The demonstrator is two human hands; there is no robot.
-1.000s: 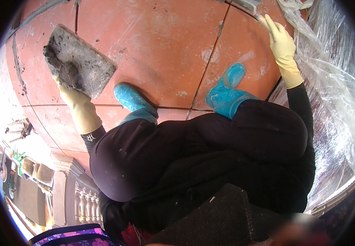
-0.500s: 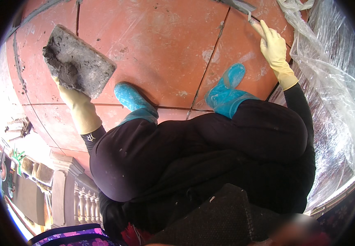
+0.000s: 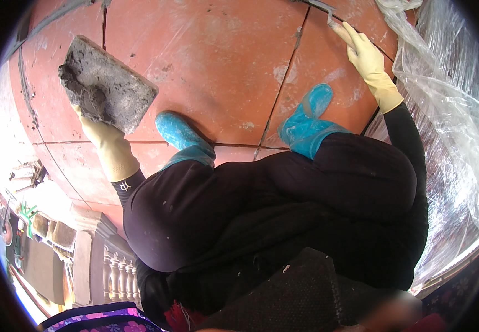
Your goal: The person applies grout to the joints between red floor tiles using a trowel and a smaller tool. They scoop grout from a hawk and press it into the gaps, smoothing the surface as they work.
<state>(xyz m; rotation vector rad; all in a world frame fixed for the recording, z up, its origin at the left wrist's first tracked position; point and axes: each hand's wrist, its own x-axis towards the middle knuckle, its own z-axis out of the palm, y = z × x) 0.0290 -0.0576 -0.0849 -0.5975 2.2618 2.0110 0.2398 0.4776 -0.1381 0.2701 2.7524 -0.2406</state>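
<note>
My left hand (image 3: 105, 145), in a pale yellow rubber glove, supports a flat grey board (image 3: 130, 91) from below at its near left side. The fingers are hidden under the board. Dark wet mortar (image 3: 90, 98) is heaped on the board's left part. At the upper right, my gloved right hand (image 3: 368, 60) is closed around the wooden handle (image 3: 341, 33) of a small trowel. The trowel's metal blade (image 3: 322, 5) lies along a joint between the red tiles and is partly cut off by the picture's top edge.
Large red floor tiles (image 3: 212, 61) with dark joints spread ahead; grey mortar fills some at the upper left. My turquoise boots (image 3: 181, 131) stand between my hands. Clear plastic sheeting (image 3: 444, 110) covers the right side. A balustrade (image 3: 119, 276) is at the lower left.
My right hand has shifted slightly left and away with the trowel, its blade sliding left along the joint. The left hand and board have stayed nearly still.
</note>
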